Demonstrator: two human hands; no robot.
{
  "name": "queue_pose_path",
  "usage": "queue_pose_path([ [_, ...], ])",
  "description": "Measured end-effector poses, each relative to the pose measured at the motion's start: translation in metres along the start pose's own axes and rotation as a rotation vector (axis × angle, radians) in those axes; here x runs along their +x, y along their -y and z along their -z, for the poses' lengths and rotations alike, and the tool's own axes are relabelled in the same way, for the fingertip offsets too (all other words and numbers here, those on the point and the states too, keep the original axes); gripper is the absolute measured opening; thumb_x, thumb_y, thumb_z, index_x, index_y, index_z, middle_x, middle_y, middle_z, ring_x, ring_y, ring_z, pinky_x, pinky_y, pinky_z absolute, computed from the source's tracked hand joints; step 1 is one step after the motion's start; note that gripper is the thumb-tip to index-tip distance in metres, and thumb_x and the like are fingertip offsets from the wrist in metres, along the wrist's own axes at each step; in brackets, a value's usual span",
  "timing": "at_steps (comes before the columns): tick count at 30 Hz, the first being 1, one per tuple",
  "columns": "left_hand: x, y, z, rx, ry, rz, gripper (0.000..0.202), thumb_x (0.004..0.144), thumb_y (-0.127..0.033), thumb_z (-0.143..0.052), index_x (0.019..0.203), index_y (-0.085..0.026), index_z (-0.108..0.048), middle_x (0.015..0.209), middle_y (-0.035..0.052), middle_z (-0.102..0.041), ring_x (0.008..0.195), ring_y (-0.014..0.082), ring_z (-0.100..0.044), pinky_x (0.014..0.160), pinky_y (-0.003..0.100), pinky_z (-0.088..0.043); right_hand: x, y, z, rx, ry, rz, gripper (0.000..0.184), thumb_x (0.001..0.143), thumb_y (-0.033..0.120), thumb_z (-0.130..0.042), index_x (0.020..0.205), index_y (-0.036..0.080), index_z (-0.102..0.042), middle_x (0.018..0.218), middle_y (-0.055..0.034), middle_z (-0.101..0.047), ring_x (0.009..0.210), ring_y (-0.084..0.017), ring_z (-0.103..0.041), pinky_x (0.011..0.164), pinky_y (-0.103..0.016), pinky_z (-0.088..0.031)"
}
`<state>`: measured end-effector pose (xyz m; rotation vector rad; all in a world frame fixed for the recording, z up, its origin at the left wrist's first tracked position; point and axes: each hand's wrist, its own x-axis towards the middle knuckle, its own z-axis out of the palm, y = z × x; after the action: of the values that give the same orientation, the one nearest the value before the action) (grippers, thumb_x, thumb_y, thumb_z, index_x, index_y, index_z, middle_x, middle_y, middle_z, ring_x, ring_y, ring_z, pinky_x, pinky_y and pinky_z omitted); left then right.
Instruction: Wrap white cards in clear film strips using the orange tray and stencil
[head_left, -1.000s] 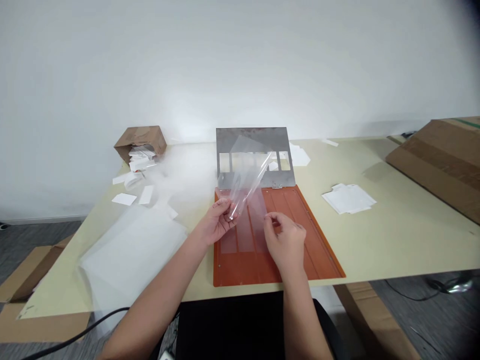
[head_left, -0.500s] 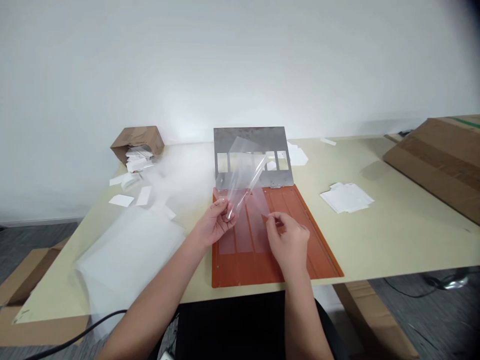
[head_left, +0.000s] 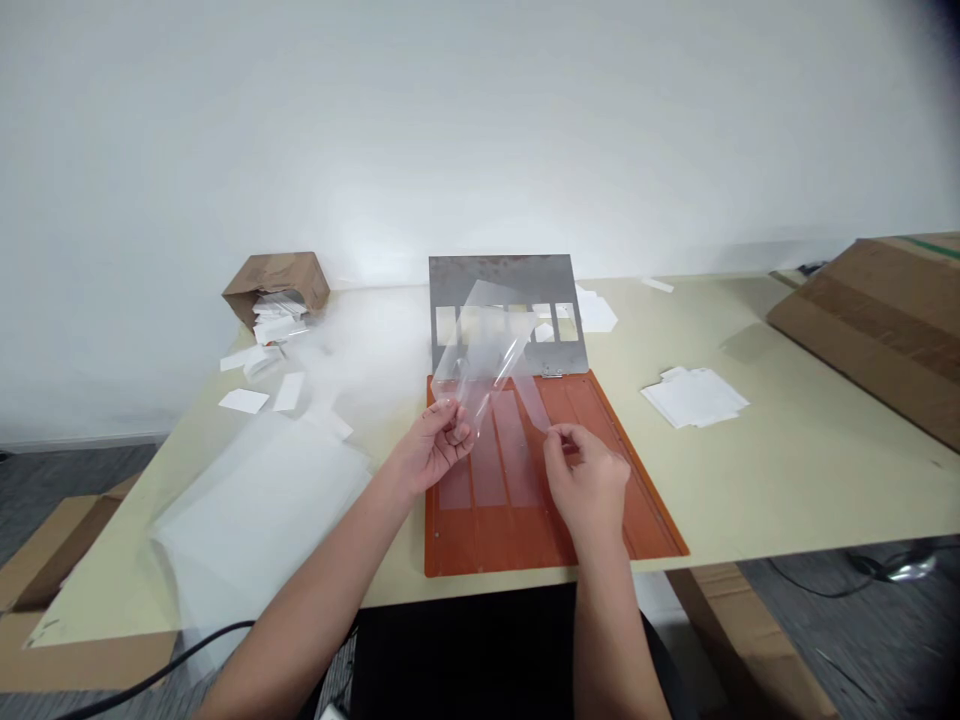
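Note:
My left hand [head_left: 439, 443] is closed on a curled, glossy sheet of clear plastic film [head_left: 487, 330], which rises in front of the hinged grey metal plate [head_left: 499, 278]. Between thumb and forefinger, my right hand [head_left: 591, 480] pinches a pointed lower corner of clear film; whether it belongs to the same sheet, I cannot tell. Both hands are above the orange-red board [head_left: 487, 545], joined by a hinge to the slotted plate standing tilted behind it. On the board's left half lie translucent strips [head_left: 491, 470] side by side.
Left of the board lies a stack of translucent sheets [head_left: 247, 510], overhanging the table edge. A small open cardboard box [head_left: 277, 270] spills white cards behind it. White pieces [head_left: 694, 397] are piled at right, before a large carton [head_left: 877, 320]. A black cable [head_left: 157, 675] runs at lower left.
My right hand has moved slightly right, drawing the pinched film corner farther from my left hand. The film has spread wider at the left. My left hand stays nearly in place.

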<state>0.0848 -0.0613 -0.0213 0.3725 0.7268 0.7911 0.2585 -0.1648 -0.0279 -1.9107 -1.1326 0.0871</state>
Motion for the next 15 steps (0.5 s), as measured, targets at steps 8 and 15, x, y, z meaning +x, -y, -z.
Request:
queue_pose_path([
  [8,0.002,0.001,0.002,-0.028,0.003,-0.028,0.016,0.089,-0.016,-0.067,0.076,-0.016,-0.056,0.067,-0.0036,-0.066,0.049,0.0068,-0.063,0.059,0.022,-0.060,0.002,-0.003,0.002,-0.017,-0.005,-0.033,0.027,0.085,0.038,-0.048,0.081,0.020,-0.069,0.076,-0.0048,-0.072,0.067,-0.018,-0.065,0.079,-0.035,-0.042],
  [15,0.002,0.001,0.003,-0.029,0.000,-0.029,0.015,0.090,-0.016,-0.065,0.077,-0.015,-0.057,0.067,-0.0038,-0.066,0.049,0.0062,-0.063,0.059,0.022,-0.060,0.005,-0.011,0.005,-0.030,-0.012,-0.085,0.026,0.083,0.038,-0.050,0.082,0.021,-0.069,0.076,-0.0036,-0.073,0.068,-0.019,-0.066,0.080,-0.035,-0.042],
])
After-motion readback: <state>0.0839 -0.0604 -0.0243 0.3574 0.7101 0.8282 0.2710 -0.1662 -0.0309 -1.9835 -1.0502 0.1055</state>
